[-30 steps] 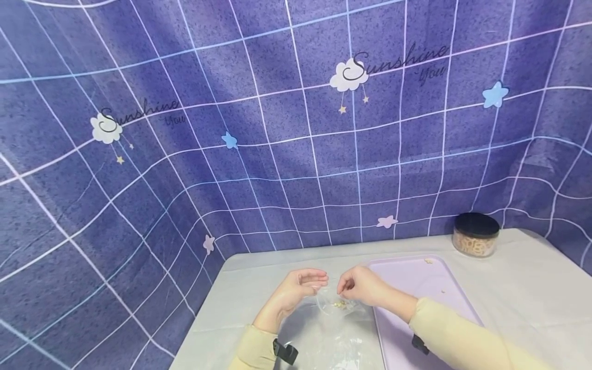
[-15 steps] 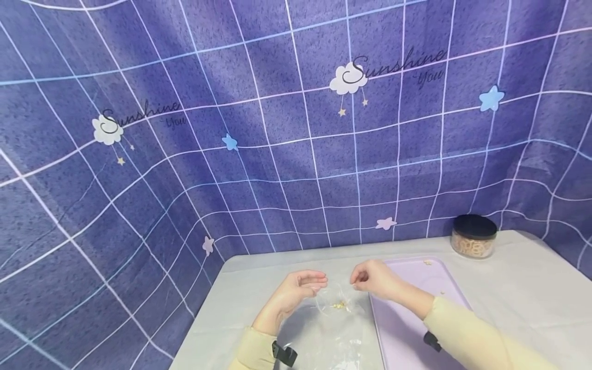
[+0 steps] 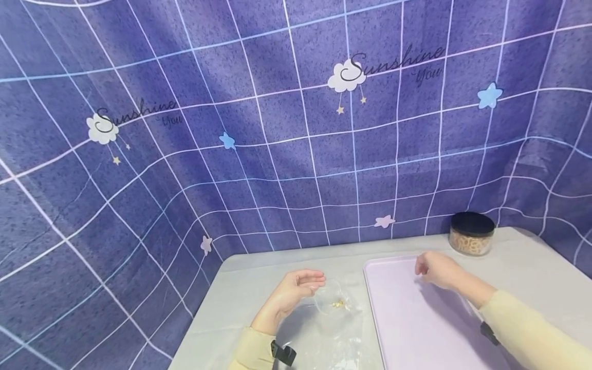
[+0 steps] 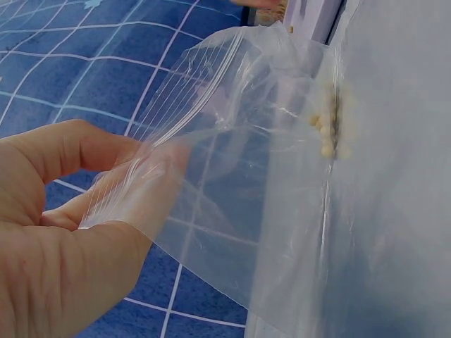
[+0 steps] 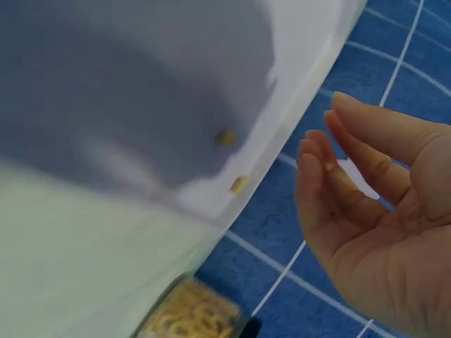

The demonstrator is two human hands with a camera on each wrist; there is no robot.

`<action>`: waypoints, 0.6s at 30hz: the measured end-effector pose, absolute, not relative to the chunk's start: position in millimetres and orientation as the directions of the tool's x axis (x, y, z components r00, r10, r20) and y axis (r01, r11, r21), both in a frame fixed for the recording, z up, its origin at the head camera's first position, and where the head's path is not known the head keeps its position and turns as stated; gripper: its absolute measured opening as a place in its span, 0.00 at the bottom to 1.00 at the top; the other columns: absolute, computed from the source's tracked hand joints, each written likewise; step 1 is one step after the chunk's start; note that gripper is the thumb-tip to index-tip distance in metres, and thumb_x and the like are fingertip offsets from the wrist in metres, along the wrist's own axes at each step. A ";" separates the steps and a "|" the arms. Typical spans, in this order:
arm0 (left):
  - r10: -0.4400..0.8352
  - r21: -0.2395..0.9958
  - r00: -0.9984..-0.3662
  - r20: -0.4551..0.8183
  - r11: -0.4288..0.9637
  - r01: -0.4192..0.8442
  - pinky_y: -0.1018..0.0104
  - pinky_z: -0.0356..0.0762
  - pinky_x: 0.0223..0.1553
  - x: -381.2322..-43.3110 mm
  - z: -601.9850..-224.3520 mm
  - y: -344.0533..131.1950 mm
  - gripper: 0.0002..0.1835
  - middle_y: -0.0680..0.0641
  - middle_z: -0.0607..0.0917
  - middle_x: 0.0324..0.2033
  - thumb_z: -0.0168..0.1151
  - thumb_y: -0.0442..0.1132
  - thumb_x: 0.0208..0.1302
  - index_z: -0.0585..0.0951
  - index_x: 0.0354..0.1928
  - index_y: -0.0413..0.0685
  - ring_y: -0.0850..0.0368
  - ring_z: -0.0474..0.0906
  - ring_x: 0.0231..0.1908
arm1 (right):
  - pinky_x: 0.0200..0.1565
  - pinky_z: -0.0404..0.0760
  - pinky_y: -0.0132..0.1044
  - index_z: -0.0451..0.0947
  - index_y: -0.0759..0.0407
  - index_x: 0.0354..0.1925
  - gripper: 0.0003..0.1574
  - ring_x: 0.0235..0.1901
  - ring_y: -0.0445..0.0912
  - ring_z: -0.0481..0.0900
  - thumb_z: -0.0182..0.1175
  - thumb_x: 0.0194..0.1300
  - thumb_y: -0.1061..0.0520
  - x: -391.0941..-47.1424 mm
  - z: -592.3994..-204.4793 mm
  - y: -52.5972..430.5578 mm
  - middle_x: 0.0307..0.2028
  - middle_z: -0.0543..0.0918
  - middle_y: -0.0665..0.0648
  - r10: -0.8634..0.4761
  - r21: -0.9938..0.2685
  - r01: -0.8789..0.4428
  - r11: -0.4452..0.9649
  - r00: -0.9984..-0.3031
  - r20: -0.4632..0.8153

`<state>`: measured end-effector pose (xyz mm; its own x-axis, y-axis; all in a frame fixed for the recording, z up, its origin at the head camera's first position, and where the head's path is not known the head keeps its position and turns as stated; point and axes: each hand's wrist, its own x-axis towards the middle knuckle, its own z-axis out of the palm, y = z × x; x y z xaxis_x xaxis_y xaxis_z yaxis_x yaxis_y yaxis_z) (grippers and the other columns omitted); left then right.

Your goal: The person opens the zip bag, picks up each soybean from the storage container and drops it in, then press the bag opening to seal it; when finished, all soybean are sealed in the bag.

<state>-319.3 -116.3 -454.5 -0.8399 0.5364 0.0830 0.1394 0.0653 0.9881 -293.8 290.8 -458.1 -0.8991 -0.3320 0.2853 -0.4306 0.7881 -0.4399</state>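
In the head view my left hand (image 3: 293, 290) holds up the mouth of a clear zip bag (image 4: 218, 176), which lies on the table. The left wrist view has its thumb and fingers pinching the zip edge. Small pale-yellow pieces (image 3: 339, 303) sit inside the bag. My right hand (image 3: 439, 271) hovers over the far right part of a lilac tray (image 3: 393, 313). Its fingers are loosely bent, with nothing visible between them. Two small yellow pieces (image 5: 226, 137) lie on the tray in the right wrist view; the hand is apart from them.
A jar (image 3: 472, 234) with a black lid, filled with small ring-shaped pieces, stands at the back right beyond the tray. The table (image 3: 240, 288) has a pale cover. A blue-purple grid curtain (image 3: 277, 154) hangs behind and to the left.
My right hand has left the bag's mouth and moved right, over the far end of the tray. The left hand stays at the bag's edge.
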 end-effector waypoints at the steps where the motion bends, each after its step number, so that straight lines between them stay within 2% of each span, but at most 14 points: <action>1: 0.535 0.988 -0.841 0.082 0.068 0.139 0.56 0.76 0.64 -319.2 -454.1 -116.5 0.30 0.26 0.78 0.59 0.50 0.17 0.53 0.72 0.63 0.21 0.33 0.76 0.61 | 0.31 0.79 0.41 0.79 0.57 0.24 0.12 0.25 0.41 0.73 0.75 0.45 0.65 -292.4 -459.9 294.5 0.23 0.78 0.46 -0.329 -0.420 -0.428 0.800 -0.899 0.290; 5: 0.540 0.987 -0.838 0.083 0.071 0.143 0.55 0.76 0.64 -317.8 -452.8 -117.0 0.30 0.26 0.78 0.58 0.50 0.17 0.53 0.71 0.63 0.20 0.32 0.76 0.61 | 0.28 0.78 0.40 0.78 0.54 0.21 0.16 0.23 0.41 0.71 0.75 0.37 0.68 -287.2 -469.0 302.9 0.19 0.76 0.43 -0.315 -0.356 -0.404 0.843 -0.906 0.283; 8: 0.544 0.987 -0.834 0.087 0.067 0.146 0.52 0.74 0.65 -317.2 -452.4 -116.4 0.31 0.25 0.78 0.59 0.50 0.17 0.53 0.70 0.63 0.20 0.30 0.74 0.62 | 0.28 0.78 0.41 0.76 0.53 0.20 0.17 0.22 0.43 0.72 0.73 0.35 0.70 -285.8 -476.3 306.1 0.19 0.76 0.44 -0.297 -0.323 -0.380 0.867 -0.913 0.280; 12: 0.539 0.988 -0.837 0.090 0.058 0.143 0.51 0.74 0.65 -317.8 -453.5 -115.7 0.31 0.24 0.77 0.59 0.50 0.17 0.52 0.71 0.63 0.19 0.29 0.74 0.62 | 0.27 0.78 0.43 0.74 0.52 0.19 0.18 0.23 0.46 0.72 0.68 0.39 0.72 -285.3 -484.2 308.2 0.20 0.75 0.46 -0.282 -0.280 -0.364 0.888 -0.914 0.293; 18: 0.536 0.988 -0.839 0.087 0.063 0.142 0.50 0.74 0.65 -318.9 -454.2 -115.4 0.31 0.24 0.77 0.59 0.50 0.18 0.53 0.70 0.63 0.20 0.31 0.75 0.61 | 0.26 0.77 0.43 0.72 0.51 0.17 0.18 0.22 0.46 0.71 0.67 0.48 0.69 -284.9 -487.0 309.9 0.19 0.74 0.47 -0.302 -0.245 -0.387 0.889 -0.897 0.323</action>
<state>-318.9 -115.4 -454.2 -0.8395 0.5364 0.0868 0.1421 0.0625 0.9879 -284.9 309.9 -487.0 -0.8970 -0.3016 0.3231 -0.3871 0.8889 -0.2451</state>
